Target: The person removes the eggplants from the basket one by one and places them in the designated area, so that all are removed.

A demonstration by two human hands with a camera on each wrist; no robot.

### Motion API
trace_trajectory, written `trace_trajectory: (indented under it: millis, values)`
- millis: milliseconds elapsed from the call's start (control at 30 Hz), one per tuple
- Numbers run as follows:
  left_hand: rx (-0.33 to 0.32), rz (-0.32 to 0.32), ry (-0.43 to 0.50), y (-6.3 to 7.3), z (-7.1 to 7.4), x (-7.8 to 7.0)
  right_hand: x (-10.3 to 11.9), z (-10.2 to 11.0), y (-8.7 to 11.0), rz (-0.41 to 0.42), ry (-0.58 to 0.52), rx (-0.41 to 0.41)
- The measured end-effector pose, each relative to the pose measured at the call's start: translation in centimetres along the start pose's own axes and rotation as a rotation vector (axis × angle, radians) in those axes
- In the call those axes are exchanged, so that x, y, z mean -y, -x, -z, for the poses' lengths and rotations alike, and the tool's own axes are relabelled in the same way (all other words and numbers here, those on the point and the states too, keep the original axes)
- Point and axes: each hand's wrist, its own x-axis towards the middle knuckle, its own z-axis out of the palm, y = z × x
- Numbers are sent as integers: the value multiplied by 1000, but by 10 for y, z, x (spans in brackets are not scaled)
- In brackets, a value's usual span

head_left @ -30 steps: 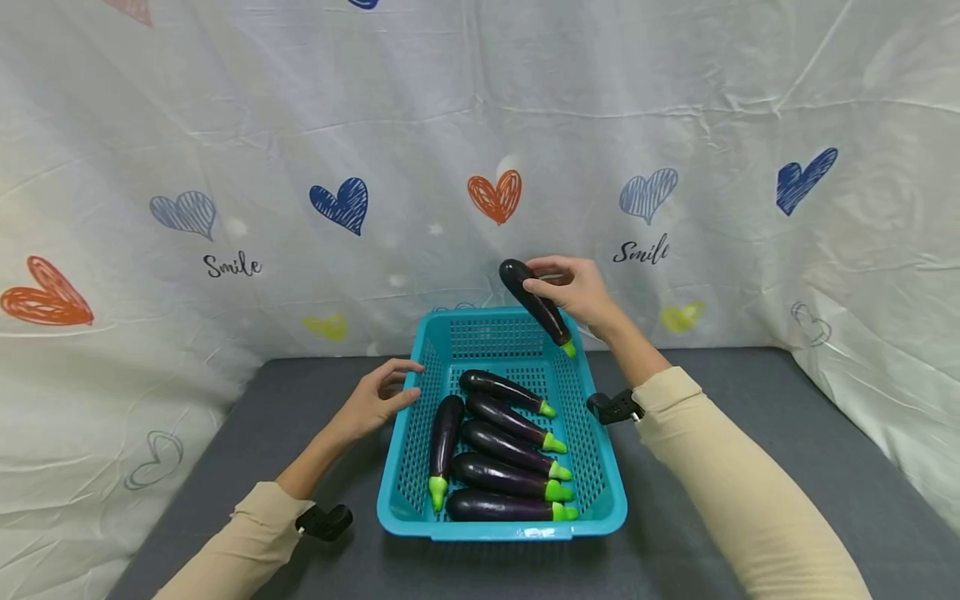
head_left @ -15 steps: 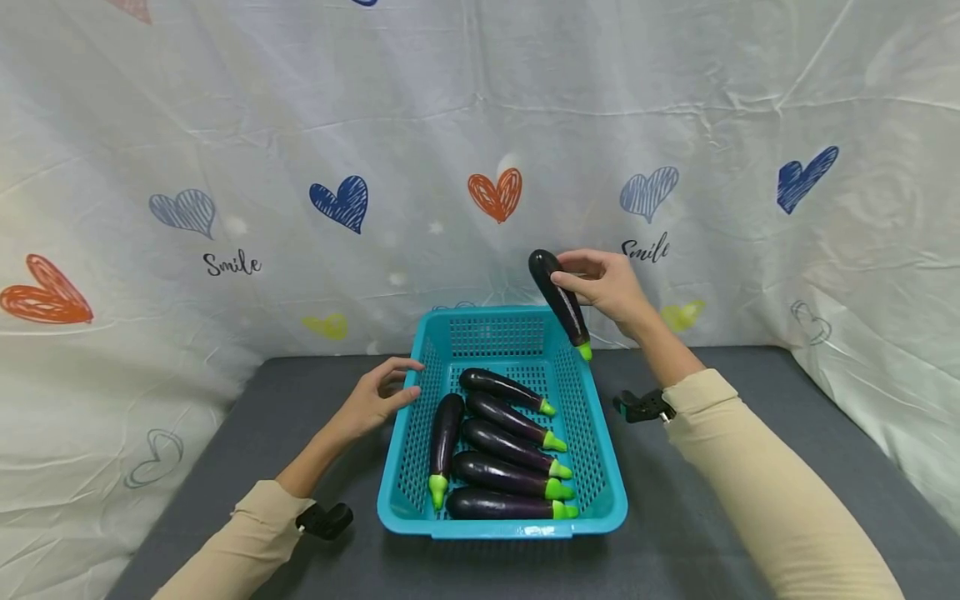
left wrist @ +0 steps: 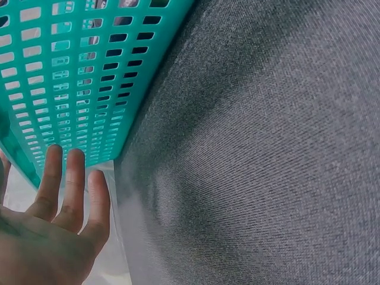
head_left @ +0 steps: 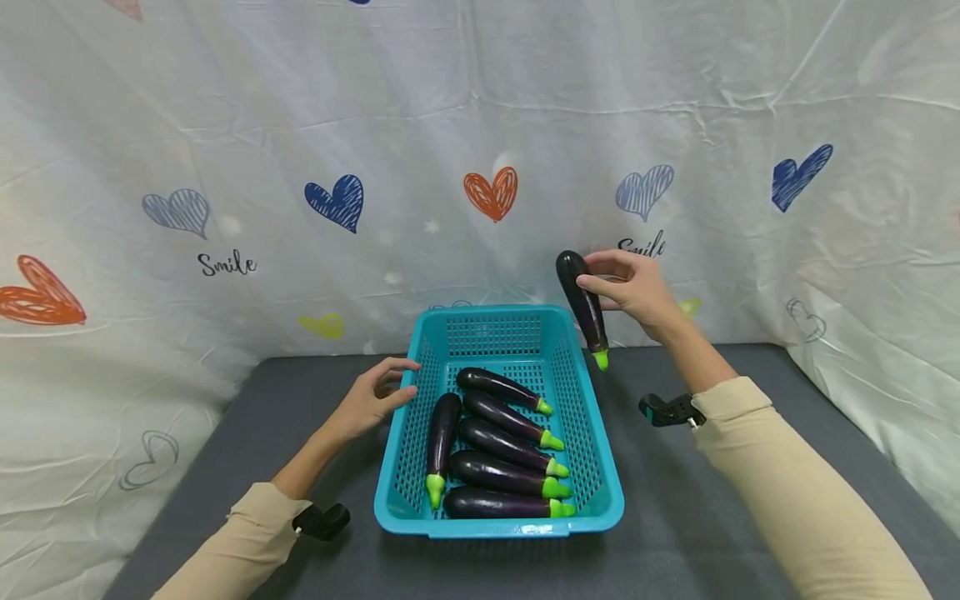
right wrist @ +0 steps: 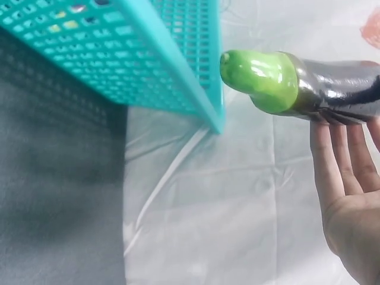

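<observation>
In the head view my right hand (head_left: 636,290) pinches a dark purple eggplant (head_left: 583,302) between thumb and fingers, raised beyond the basket's far right corner. Its bright green stem end (right wrist: 261,77) points down in the head view. My left hand (head_left: 373,400) is at the left rim of the turquoise basket (head_left: 498,527), fingers loosely extended. In the left wrist view those fingers (left wrist: 74,184) lie along the perforated side wall. Inside the basket, one eggplant (head_left: 442,442) lies lengthwise at the left, beside several others (head_left: 502,471) stacked crosswise in a row, green ends to the right.
The basket stands on a dark grey cloth-covered table (head_left: 675,517). Grey surface shows on both sides of it. Right behind the table hangs a white curtain (head_left: 420,100) printed with hearts and "Smile".
My right hand has carried the eggplant to the right, from above the basket's back to past its right rim, and the eggplant hangs more upright. The left hand keeps its place.
</observation>
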Motion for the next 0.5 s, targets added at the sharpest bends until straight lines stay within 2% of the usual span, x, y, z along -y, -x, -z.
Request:
trace_trajectory:
  millis: [500]
  values:
    - [7, 0, 0, 1, 0, 0, -11, 29, 19, -42, 3, 27]
